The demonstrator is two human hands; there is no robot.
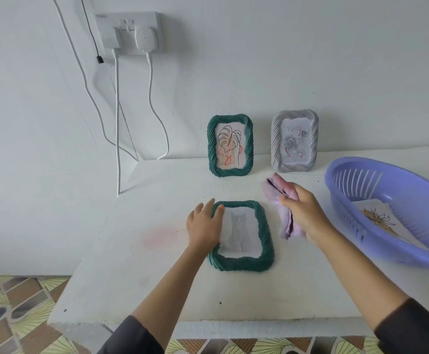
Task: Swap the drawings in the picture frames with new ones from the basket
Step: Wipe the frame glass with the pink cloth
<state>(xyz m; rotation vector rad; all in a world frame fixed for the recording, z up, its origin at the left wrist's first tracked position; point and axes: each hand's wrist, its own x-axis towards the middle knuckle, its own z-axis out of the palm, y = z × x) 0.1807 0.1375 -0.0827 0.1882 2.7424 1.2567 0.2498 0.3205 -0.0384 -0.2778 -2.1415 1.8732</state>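
So right now one green frame (265, 241) is lying flat and face up on the white table (157, 290), with a pale cat drawing (241, 231) in it. The left hand (204, 226) rests on its upper left corner, fingers straight and spread, just pinning it down. The right hand (302, 213) is just beside the frame's right edge, curled around a bunched lilac cloth (274, 190).

The other two frames stand against the wall: another green frame (212, 149) with a leaf sketch and a grey frame (276, 144) with roses. The purple basket (412, 198) sits at the right with at least one new drawing (382, 218) in it (some spiky plant thing).

My read is that this is the flat frame's turn. I honestly can't tell whether the cat is the old picture or the new one, since it's too washed out. If it's old, the next move needs the cloth put down, the frame flipped, and the back opened.
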